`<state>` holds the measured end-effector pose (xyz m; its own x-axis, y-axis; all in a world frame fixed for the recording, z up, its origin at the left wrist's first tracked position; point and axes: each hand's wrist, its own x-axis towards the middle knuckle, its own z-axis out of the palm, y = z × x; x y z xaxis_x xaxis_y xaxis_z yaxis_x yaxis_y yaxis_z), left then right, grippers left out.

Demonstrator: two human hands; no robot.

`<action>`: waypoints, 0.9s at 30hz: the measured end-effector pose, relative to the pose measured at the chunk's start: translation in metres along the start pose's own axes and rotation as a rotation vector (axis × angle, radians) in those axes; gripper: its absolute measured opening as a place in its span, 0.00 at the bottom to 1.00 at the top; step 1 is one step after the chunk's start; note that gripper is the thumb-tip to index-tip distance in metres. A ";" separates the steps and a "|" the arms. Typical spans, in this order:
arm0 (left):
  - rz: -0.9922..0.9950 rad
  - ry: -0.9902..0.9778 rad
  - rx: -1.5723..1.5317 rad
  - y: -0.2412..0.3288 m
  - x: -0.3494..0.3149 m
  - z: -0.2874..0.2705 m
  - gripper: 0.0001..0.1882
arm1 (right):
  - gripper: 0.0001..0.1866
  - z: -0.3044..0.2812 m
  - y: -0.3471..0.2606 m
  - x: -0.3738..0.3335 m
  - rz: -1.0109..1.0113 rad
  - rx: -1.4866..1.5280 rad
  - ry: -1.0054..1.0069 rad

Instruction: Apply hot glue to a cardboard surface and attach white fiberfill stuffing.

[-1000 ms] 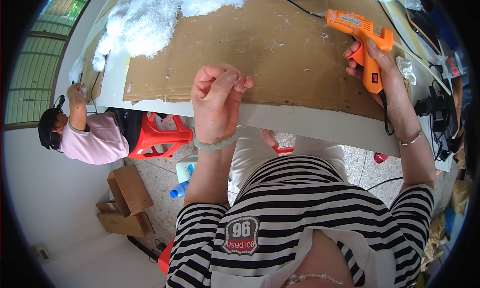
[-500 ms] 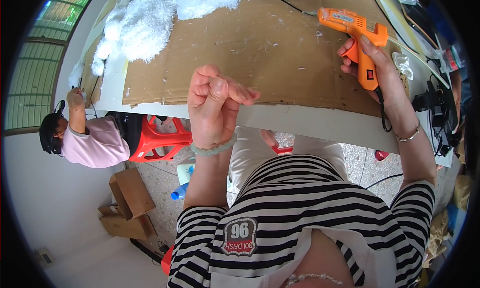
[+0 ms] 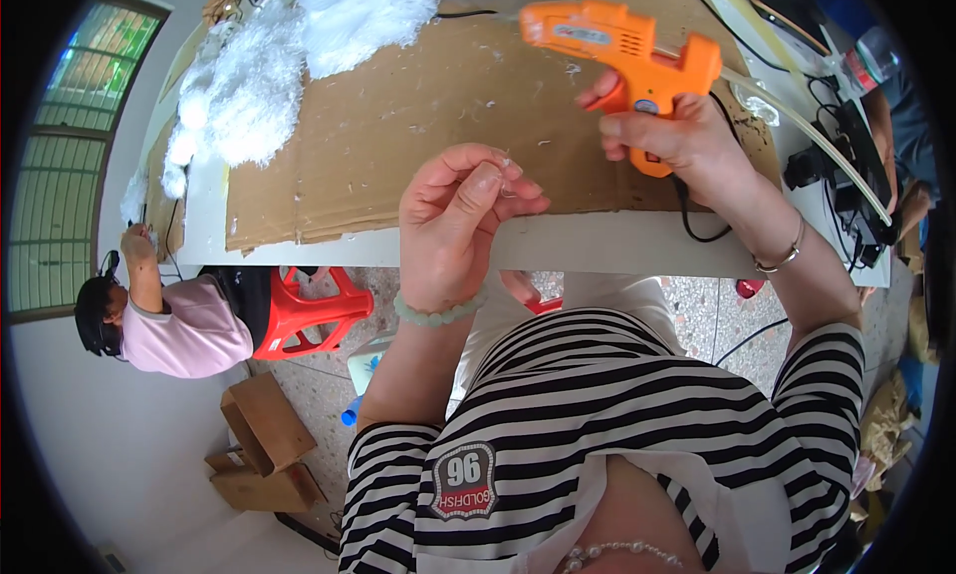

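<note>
An orange hot glue gun (image 3: 622, 44) is held up over the cardboard in my right hand (image 3: 687, 144), its nozzle end pointing left. My fingers wrap its handle, with the forefinger side at the trigger. A long whitish glue stick (image 3: 812, 131) sticks out of its rear, and a black cord hangs from the handle. Left of it, my left hand (image 3: 450, 216) is raised near the table's front edge, thumb and forefinger pinched together. Something tiny and pale may be between those fingertips, too small to name. The two hands are apart.
Fluffy white fibre (image 3: 249, 101) heaps at the far left of the cardboard sheet (image 3: 388, 141). Black power strips and cords (image 3: 846, 171) crowd the right side, near a plastic bottle (image 3: 866, 61). Another person (image 3: 189, 325) sits at left by a red stool (image 3: 314, 315); cardboard boxes (image 3: 264, 425) lie on the floor.
My right hand has carried the glue gun left, closer to my left hand. My left hand has shifted slightly right and turned, still pinched.
</note>
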<state>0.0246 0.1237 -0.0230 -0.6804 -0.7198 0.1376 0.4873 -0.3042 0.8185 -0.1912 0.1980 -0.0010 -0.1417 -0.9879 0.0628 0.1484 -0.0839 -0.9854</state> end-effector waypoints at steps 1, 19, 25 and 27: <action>-0.010 -0.015 -0.003 -0.002 0.002 0.003 0.08 | 0.13 0.003 0.000 -0.001 -0.003 -0.001 0.018; 0.079 0.113 0.331 -0.023 0.012 0.036 0.08 | 0.13 0.020 -0.002 -0.012 -0.065 -0.194 -0.012; 0.124 0.112 0.500 -0.025 0.015 0.036 0.06 | 0.09 0.017 0.003 -0.009 -0.142 -0.294 0.043; 0.157 0.109 0.548 -0.026 0.016 0.036 0.05 | 0.08 0.015 0.006 -0.008 -0.257 -0.431 0.073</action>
<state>-0.0193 0.1425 -0.0219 -0.5482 -0.7992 0.2465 0.2040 0.1581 0.9661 -0.1744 0.2030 -0.0054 -0.1910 -0.9293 0.3162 -0.3156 -0.2469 -0.9162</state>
